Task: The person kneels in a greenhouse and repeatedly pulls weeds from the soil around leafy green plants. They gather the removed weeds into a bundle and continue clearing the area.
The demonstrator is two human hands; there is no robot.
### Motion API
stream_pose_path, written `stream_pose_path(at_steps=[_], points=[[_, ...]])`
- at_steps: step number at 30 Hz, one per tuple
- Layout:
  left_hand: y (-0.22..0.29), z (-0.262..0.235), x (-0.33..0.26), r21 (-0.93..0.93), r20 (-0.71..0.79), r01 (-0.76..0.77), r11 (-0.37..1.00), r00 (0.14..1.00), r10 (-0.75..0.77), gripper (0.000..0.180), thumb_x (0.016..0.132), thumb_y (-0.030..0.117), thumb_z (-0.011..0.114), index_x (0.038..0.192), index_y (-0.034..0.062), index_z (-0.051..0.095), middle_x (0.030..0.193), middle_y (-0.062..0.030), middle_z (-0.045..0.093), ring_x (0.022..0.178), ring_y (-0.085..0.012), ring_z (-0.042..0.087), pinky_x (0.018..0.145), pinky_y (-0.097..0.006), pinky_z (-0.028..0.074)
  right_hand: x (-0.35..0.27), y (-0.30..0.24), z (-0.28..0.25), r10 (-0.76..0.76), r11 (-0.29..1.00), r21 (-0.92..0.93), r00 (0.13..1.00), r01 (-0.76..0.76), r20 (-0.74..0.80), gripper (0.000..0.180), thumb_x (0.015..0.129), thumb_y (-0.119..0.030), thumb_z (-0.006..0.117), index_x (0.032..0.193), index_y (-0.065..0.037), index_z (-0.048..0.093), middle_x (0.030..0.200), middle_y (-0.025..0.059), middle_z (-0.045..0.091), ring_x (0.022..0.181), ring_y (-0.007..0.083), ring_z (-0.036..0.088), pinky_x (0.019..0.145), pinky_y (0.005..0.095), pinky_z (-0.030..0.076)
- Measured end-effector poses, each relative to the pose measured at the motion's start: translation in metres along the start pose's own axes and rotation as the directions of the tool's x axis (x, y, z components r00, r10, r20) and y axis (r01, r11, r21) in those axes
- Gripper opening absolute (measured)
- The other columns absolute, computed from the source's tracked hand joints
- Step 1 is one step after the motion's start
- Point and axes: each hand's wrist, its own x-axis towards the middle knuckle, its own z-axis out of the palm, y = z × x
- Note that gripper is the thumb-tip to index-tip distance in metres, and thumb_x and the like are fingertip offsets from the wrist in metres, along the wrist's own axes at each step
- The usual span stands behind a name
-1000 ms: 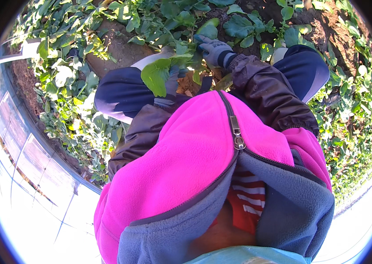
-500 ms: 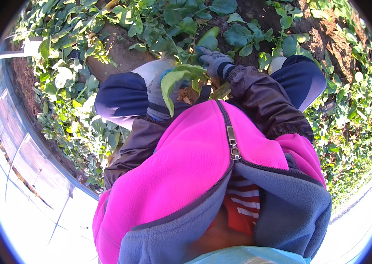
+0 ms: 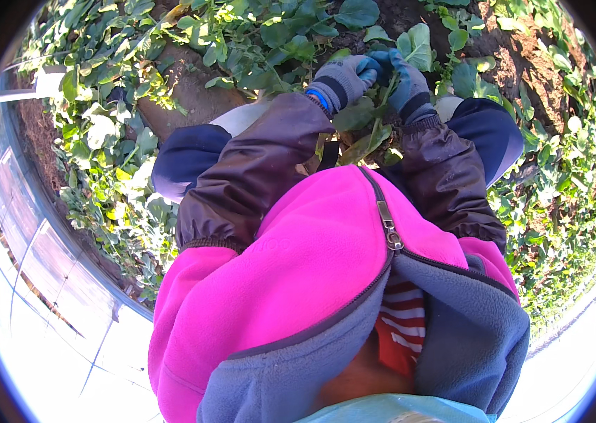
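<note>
My left hand point(image 3: 344, 79), in a grey glove with blue fingertips, is closed, its fingertips meeting those of my other hand. What it grips is hidden by the fingers. In the same kind of glove, my right hand point(image 3: 408, 90) is closed around the stem of a leafy green plant. A broad pale-veined leaf point(image 3: 418, 46) sticks up past its fingers. Below the two hands, between my knees, lie more green leaves and stalks point(image 3: 368, 143). Dark brown sleeve covers point(image 3: 263, 166) reach over both forearms.
Dense leafy plants point(image 3: 284, 35) grow in front and on both sides. Brown soil point(image 3: 182, 88) shows between them. My bent knees point(image 3: 192, 158) flank the work spot. Translucent sheeting point(image 3: 37, 254) with a dark lower edge curves along the left.
My left hand has moved right and forward from near my left knee to meet my right hand. The large leaf beside it has left that spot. My right hand has shifted slightly right.
</note>
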Motion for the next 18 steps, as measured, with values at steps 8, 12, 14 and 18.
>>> stream_pose_path(at_steps=[8,12,14,18], points=[[-0.113,-0.015,0.033,0.538,-0.109,0.484,0.690,0.852,-0.513,0.030,0.081,0.028,0.050,0.105,0.0138,0.062,0.110,-0.0140,0.061,0.102,-0.0329,0.059,0.085,-0.045,0.046,0.006,-0.082,-0.007,-0.238,0.968,-0.034,0.953,0.249,0.189,0.040,0.097,-0.029,0.042,0.116,0.004,0.053,0.116,0.0137,0.058,0.102,0.0217,0.058,0.090,0.0345,0.048],[-0.143,-0.016,0.032,0.516,-0.054,0.531,0.672,0.803,-0.593,0.033,0.085,0.024,0.047,0.112,0.0134,0.063,0.117,-0.0124,0.060,0.108,-0.0304,0.058,0.089,-0.044,0.047,0.022,-0.121,-0.007,-0.278,0.922,-0.244,0.953,0.300,0.119,0.025,0.095,-0.018,0.044,0.105,-0.002,0.059,0.091,0.0081,0.064,0.083,0.0176,0.061,0.077,0.0314,0.051],[-0.145,-0.014,0.037,0.508,-0.078,0.599,0.619,0.748,-0.659,0.033,0.086,0.026,0.046,0.113,0.0145,0.062,0.118,-0.0123,0.059,0.108,-0.0310,0.057,0.090,-0.044,0.046,0.026,-0.135,-0.014,-0.392,0.729,-0.473,0.868,0.495,0.304,0.023,0.095,-0.015,0.043,0.105,-0.003,0.059,0.089,0.0069,0.063,0.080,0.0146,0.061,0.073,0.0292,0.051],[-0.131,-0.007,0.041,0.428,-0.065,0.690,0.583,0.667,-0.742,0.058,0.080,0.049,0.053,0.123,0.0100,0.054,0.123,-0.0185,0.054,0.114,-0.0342,0.051,0.095,-0.043,0.041,0.029,-0.145,-0.033,-0.204,0.584,-0.732,0.937,0.349,0.284,0.023,0.095,-0.016,0.043,0.104,-0.004,0.060,0.087,0.0053,0.063,0.078,0.0139,0.060,0.070,0.0276,0.050]])
